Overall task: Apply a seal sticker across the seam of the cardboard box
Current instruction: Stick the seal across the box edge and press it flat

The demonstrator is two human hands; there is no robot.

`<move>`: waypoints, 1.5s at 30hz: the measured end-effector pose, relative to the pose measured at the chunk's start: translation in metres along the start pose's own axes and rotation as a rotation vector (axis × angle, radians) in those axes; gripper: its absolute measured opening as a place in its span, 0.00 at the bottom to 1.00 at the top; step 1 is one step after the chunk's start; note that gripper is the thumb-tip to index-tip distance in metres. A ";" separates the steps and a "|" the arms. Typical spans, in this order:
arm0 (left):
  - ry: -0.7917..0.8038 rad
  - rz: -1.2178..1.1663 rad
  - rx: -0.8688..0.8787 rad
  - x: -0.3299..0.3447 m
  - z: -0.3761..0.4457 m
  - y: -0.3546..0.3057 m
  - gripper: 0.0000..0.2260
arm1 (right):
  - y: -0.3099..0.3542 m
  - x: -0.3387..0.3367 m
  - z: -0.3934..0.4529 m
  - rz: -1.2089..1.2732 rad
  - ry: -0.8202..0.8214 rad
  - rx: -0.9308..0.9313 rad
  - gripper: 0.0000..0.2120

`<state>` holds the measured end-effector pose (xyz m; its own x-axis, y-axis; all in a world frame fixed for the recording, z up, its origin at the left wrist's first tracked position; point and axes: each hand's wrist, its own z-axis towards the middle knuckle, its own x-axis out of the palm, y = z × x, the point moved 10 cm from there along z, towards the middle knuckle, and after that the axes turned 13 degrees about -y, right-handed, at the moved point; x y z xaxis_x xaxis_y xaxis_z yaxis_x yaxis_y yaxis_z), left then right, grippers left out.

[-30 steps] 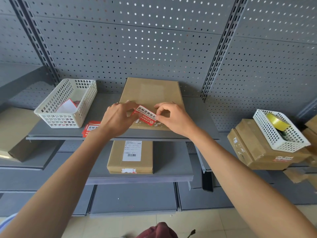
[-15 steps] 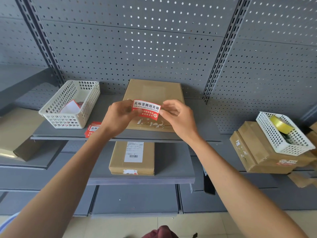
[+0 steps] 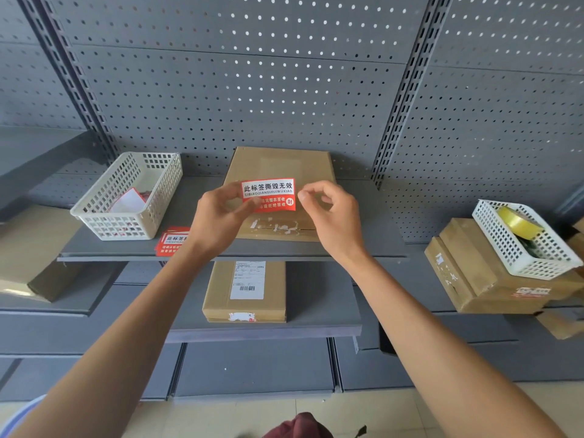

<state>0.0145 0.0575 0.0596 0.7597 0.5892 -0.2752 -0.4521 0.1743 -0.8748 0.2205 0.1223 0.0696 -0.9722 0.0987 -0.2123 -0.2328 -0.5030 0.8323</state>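
While both hands pinch it, the seal sticker [image 3: 268, 194] lies crosswise.

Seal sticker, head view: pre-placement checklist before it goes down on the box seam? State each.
1. Seal sticker held by both hands, left hand and right hand at its ends: ok.
2. Sticker flat, printed side up: ok.
3. Backing peeled off: cannot tell.
4. Seam on cardboard box visible below sticker, with white residue on it: ok.
5. Sticker down on seam: not ok, held above the box.
6. Box flat on shelf: ok.
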 end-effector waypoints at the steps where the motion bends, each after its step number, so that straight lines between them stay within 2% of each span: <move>1: -0.006 0.006 0.001 0.000 -0.001 0.000 0.09 | -0.001 0.000 0.000 0.006 0.005 0.011 0.06; 4: -0.006 0.003 0.017 0.001 -0.003 -0.003 0.09 | -0.003 0.004 -0.001 -0.020 0.027 0.024 0.12; 8: -0.003 0.036 0.081 0.004 -0.002 -0.005 0.11 | 0.002 0.005 -0.001 -0.063 0.004 -0.036 0.04; 11: -0.026 0.068 0.072 0.002 -0.001 0.001 0.12 | 0.001 0.002 -0.001 -0.075 -0.022 -0.043 0.04; 15: -0.165 0.081 0.083 -0.009 -0.007 0.003 0.11 | -0.001 0.004 -0.006 -0.101 -0.008 -0.067 0.08; 20: -0.321 0.008 0.075 -0.020 -0.015 0.000 0.06 | 0.000 0.004 -0.011 -0.075 0.004 -0.034 0.05; 22: -0.348 -0.037 0.080 -0.023 -0.019 -0.001 0.02 | -0.003 0.003 -0.014 -0.079 0.024 -0.008 0.05; 24: -0.350 -0.032 0.083 -0.023 -0.024 -0.002 0.01 | -0.005 0.002 -0.017 -0.092 0.043 0.010 0.05; 31: -0.405 0.089 -0.050 -0.017 -0.056 0.020 0.04 | -0.017 -0.003 -0.029 -0.128 0.022 0.021 0.04; 36: -0.402 -0.011 -0.170 -0.006 -0.061 0.036 0.02 | -0.026 -0.004 -0.030 -0.098 0.035 0.035 0.03; 45: -0.402 -0.074 -0.187 -0.002 -0.058 0.036 0.03 | -0.027 0.001 -0.024 -0.038 0.038 0.068 0.04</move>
<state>0.0236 0.0170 0.0058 0.5280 0.8468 -0.0645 -0.2828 0.1037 -0.9536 0.2263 0.1152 0.0345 -0.9612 0.0832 -0.2630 -0.2722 -0.4396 0.8559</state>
